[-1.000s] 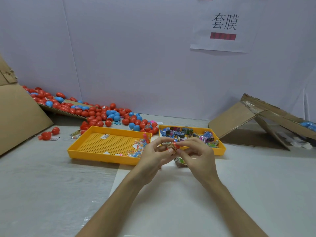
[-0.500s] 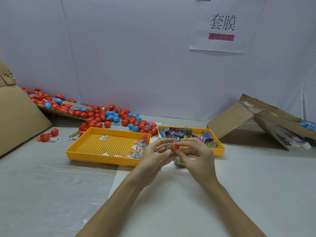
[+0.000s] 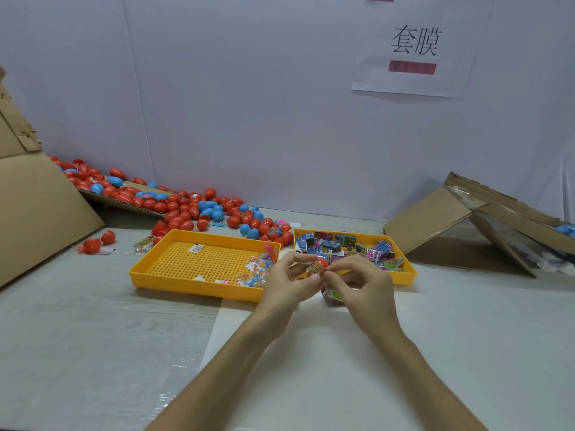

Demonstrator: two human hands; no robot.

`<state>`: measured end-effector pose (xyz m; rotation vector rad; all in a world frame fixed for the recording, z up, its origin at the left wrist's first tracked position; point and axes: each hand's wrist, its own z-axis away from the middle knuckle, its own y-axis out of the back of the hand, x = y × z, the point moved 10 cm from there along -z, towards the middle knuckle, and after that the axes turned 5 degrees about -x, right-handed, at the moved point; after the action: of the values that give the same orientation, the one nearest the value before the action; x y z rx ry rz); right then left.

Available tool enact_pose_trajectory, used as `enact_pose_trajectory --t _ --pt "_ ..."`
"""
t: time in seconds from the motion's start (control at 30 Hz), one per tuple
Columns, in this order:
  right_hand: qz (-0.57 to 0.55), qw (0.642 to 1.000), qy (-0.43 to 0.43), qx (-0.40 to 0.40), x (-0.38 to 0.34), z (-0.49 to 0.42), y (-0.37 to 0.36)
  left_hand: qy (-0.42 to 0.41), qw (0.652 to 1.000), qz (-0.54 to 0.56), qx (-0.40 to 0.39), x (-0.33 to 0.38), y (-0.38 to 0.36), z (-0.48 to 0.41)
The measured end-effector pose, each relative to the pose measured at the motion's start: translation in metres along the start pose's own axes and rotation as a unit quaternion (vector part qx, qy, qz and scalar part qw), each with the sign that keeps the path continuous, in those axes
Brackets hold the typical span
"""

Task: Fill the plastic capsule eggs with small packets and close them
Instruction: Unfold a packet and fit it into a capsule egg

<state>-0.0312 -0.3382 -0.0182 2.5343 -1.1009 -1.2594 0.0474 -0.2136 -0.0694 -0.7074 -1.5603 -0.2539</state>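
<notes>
Big white wall (image 3: 249, 104) across the back, pale table (image 3: 77, 337) spread out in front of it, and a large cardboard sheet (image 3: 37, 213) leaning in on the left. Over on the right, a folded cardboard box (image 3: 435, 219) lies collapsed like a tent, and a paper sign (image 3: 413, 48) hangs on the wall above it. A heap of red and blue eggs (image 3: 186, 209) spills along the back left of the table, right up to the two yellow trays. The left tray (image 3: 186, 286) holds a scatter of small colourful bits at its right end; the right tray (image 3: 404, 275) is packed with printed packets (image 3: 342, 244). Now the action, dead centre, just in front of those trays: the left hand (image 3: 286, 287) has thumb and forefinger curled round a red capsule egg (image 3: 322, 262), held up off the table. A striped packet (image 3: 315, 269) is pressed against the egg. The right hand (image 3: 364, 287) meets it, thumb and forefinger pinching the egg's other side, the remaining fingers curled. Beneath that hand sits a greenish packet (image 3: 333, 295); held or lying on the table, I cannot tell.
</notes>
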Motion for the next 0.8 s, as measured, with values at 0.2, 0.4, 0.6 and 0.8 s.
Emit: enact_pose_trajectory --t 0.2,0.4,0.6,0.8 --pt "-0.025 0.996 -0.083 -0.037 0.016 0.002 -0.007 -0.051 0.99 -0.127 0.013 0.01 0.001 -0.002" --pt "-0.021 0.994 -0.093 -0.061 0.021 0.002 -0.01 -0.083 0.98 -0.18 0.001 0.014 -0.002 -0.003" --pt "0.02 0.995 -0.067 -0.066 0.017 0.001 -0.012 -0.114 0.968 -0.222 -0.009 0.016 -0.006 -0.004" --pt "0.029 0.994 -0.061 -0.088 0.018 0.0 -0.015 -0.1 0.969 -0.224 -0.035 0.016 -0.008 -0.004"
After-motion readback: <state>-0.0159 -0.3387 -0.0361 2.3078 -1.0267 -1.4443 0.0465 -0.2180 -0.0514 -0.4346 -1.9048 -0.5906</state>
